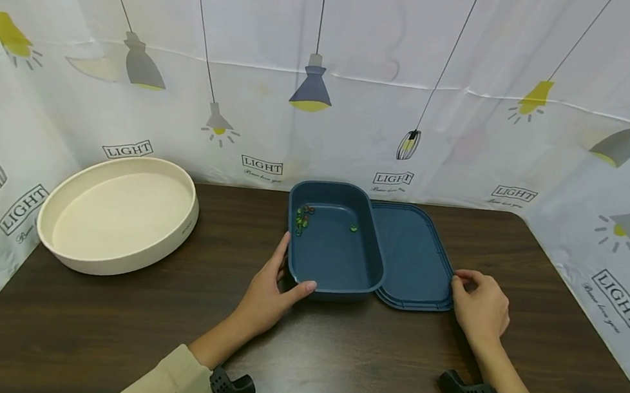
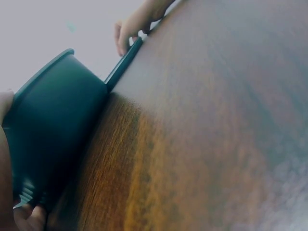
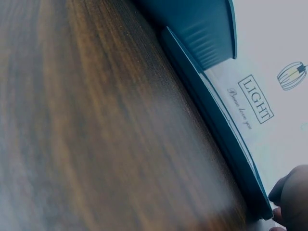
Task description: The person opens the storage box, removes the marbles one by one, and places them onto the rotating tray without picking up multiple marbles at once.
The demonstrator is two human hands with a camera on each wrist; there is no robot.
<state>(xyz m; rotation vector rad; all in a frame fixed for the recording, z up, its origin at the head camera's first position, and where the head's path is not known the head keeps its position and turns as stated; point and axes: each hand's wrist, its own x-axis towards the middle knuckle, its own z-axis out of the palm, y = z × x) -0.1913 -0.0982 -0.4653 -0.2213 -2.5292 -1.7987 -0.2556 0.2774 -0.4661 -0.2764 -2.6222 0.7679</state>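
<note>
A deep blue rectangular container (image 1: 338, 251) stands on the table, with several small green and reddish-brown bits (image 1: 302, 218) along its left wall and one green bit (image 1: 353, 228) apart on the right. My left hand (image 1: 271, 292) grips its front left corner, thumb over the front rim and fingers along the left side. Right of the container lies its matching flat blue lid (image 1: 413, 259). At the lid's right edge my right hand (image 1: 480, 306) pinches the rim between thumb and fingers. The right wrist view shows those fingertips at the lid's corner (image 3: 262, 207).
A large round cream tray (image 1: 120, 213) with a low wall sits at the back left of the dark wooden table (image 1: 342, 368). Behind it hangs a white curtain (image 1: 363, 27) printed with lamps. Each wrist wears a black band.
</note>
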